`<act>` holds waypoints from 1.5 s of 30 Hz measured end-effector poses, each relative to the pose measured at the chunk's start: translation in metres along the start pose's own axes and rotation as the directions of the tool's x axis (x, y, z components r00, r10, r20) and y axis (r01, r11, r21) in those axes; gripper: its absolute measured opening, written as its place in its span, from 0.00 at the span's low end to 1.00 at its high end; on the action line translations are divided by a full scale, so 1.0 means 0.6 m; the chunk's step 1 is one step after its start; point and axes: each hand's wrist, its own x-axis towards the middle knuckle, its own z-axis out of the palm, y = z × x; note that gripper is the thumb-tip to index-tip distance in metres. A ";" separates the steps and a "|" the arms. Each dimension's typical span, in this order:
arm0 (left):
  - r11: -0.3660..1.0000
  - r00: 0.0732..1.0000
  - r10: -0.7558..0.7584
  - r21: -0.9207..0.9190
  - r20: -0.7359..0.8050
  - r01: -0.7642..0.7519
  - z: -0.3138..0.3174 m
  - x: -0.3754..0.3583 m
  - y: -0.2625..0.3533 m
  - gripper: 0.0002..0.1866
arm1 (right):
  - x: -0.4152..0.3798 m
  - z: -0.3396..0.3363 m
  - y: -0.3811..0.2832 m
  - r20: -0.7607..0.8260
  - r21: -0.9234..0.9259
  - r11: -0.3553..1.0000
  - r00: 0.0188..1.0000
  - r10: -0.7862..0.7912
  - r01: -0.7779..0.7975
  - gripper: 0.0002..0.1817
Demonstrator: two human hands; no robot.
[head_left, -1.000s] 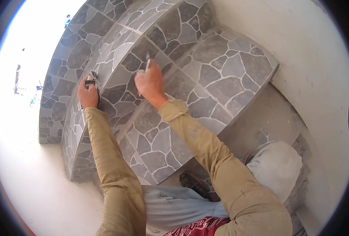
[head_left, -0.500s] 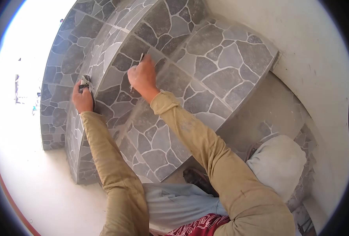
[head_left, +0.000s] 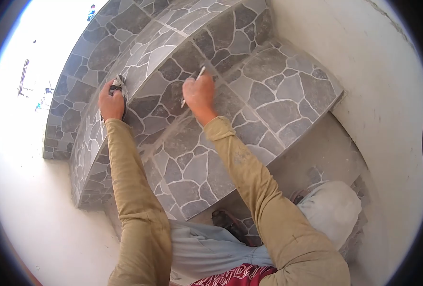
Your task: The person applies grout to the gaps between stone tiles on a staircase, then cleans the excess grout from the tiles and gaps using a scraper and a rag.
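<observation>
My right hand [head_left: 200, 97] is closed around a thin, pale, stick-like tool [head_left: 202, 70] whose two ends poke out of the fist. It is held close to the stone-patterned riser [head_left: 147, 104], just above the lower tread [head_left: 273, 90]. At the edge of the upper tread [head_left: 150, 52], my left hand [head_left: 112, 102] grips a crumpled dark-and-whitish bundle [head_left: 119, 82], perhaps a bag or rag. Its contents cannot be made out. Pale joint lines run between the grey stone shapes on the steps.
A cream wall [head_left: 364, 57] rises on the right, and pale floor [head_left: 59, 214] lies at the lower left. My knee [head_left: 330, 212] and a dark shoe [head_left: 230, 226] are below the lower tread. The tread's front edge [head_left: 264, 167] runs diagonally.
The view has shifted, so the steps and both hands appear moved to the right. My right hand still holds the tool along the riser; my left hand still grips the bundle.
</observation>
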 end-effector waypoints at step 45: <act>0.999 1.000 0.009 0.040 0.022 -0.010 0.005 0.010 -0.006 0.19 | -0.001 -0.030 0.096 0.010 -0.190 0.902 0.918 0.396 -0.387 0.12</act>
